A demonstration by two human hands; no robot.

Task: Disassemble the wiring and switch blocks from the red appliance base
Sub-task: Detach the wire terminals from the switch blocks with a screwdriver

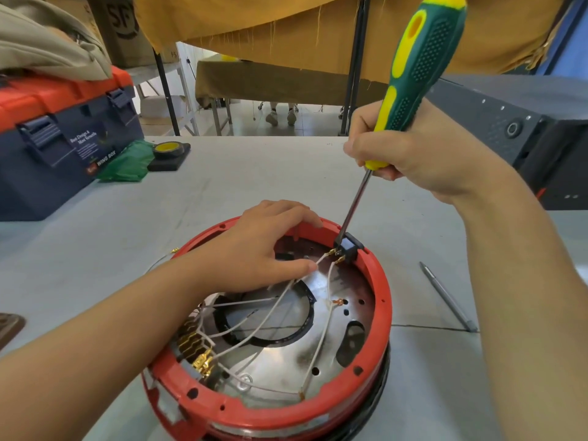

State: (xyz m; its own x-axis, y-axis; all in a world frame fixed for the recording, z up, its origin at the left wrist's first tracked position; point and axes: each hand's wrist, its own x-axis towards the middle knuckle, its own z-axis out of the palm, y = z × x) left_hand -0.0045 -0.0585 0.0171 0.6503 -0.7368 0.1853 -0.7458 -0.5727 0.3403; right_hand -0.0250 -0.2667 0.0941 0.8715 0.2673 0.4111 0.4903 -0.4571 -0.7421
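Observation:
The round red appliance base (380, 297) lies upturned on the grey table, its metal plate and white wires (261, 316) exposed. A black switch block (347, 248) with brass terminals sits in the far rim. My right hand (410, 154) grips a green and yellow screwdriver (416, 71), whose tip rests on the top of that block. My left hand (261, 246) lies over the far left rim, fingers on the red edge and thumb against a wire. A second block with brass terminals (195, 351) sits at the near left rim.
A blue and orange toolbox (60, 135) stands at the left, with green plastic (127, 163) and a roll of black tape (168, 150) beside it. A dark grey machine (521, 128) stands at the right. A thin metal rod (448, 297) lies right of the base.

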